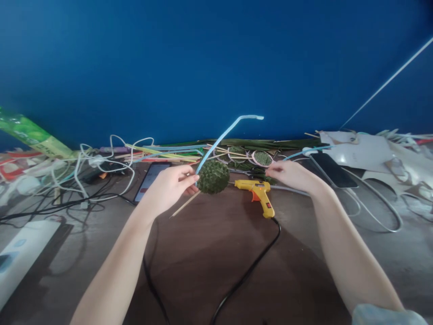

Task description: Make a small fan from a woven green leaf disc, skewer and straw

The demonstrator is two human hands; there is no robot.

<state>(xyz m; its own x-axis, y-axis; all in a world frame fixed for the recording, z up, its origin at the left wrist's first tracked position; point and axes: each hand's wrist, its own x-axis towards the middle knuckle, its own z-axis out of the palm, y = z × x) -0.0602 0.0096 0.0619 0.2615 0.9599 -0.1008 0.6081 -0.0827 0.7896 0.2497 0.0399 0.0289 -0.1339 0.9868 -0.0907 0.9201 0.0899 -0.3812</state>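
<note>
From my head camera, my left hand (171,186) is closed in a pinch around a thin wooden stick (184,205) and the lower end of a light blue strip (223,135). The stick carries a round ball of woven green leaf (213,177), which sits just beside my fingertips, raised a little above the dark brown table (209,253). The blue strip rises from the ball and bends over to the right at its top.

My right hand (287,174) reaches forward, palm down, over the green leaves (257,170) behind the yellow glue gun (259,195). Its fingers are curled, but I cannot tell whether they grip anything.

The glue gun lies on the table between my hands, its black cord (250,271) running back toward me. Behind it lie small round woven discs (262,158). A phone (150,180) lies by my left hand, another phone (331,169) to the right, and white cables (104,167) tangle at the left.
</note>
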